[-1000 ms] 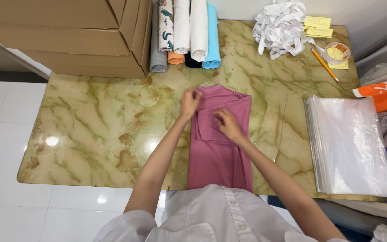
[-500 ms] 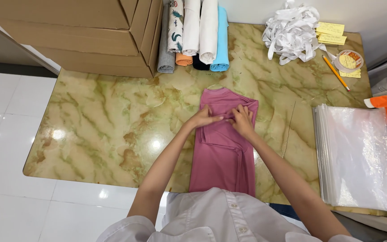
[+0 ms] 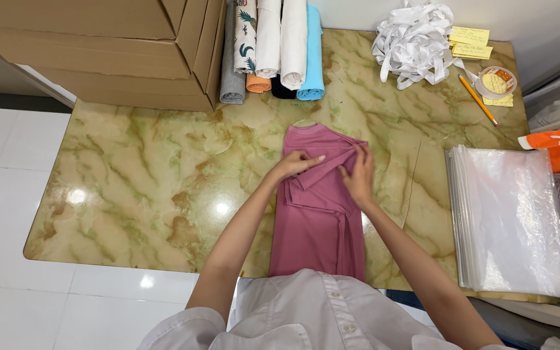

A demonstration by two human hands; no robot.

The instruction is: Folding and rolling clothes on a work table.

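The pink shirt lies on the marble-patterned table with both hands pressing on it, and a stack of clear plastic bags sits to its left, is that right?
Not quite. The head view shows the stack of clear plastic bags to the right of the pink shirt, not the left. The rest holds: the shirt lies on the marble-patterned table, with the left hand and right hand on it.

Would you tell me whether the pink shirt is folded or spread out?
Folded: the pink shirt lies as a narrow strip, sides turned in, both hands on its sleeve fold.

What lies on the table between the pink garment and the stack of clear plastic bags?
Nothing: in the head view, only bare marble table separates the pink garment from the stack of clear plastic bags.
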